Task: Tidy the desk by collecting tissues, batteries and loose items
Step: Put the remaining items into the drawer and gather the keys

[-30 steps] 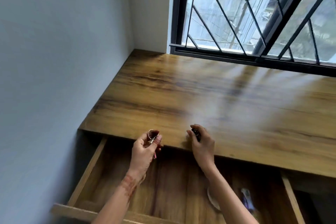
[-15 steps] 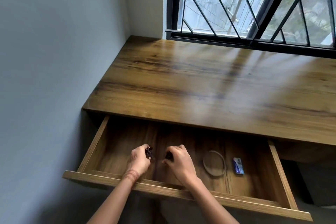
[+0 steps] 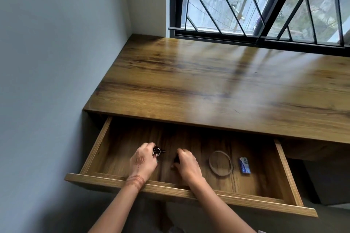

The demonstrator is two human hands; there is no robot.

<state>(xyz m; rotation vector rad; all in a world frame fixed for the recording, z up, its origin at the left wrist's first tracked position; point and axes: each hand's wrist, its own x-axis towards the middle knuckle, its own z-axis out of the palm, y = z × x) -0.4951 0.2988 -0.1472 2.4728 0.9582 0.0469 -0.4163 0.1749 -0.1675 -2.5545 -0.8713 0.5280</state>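
Grips dropped from tabletop [image 3: 208,85] into wooden drawer [image 3: 99,144]; left grip [image 3: 143,161] pinches dark metal-ringed item [image 3: 158,151], right grip [image 3: 188,165] curls round small dark object [image 3: 176,159].

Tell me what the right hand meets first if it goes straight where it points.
The way looks free: the right hand points toward the back of the drawer, passing right of the left hand. Only bare floor shows there until the desk top hides it; depth unclear.

ring [image 3: 220,163] left of packet [image 3: 245,165], in drawer [image 3: 282,159]
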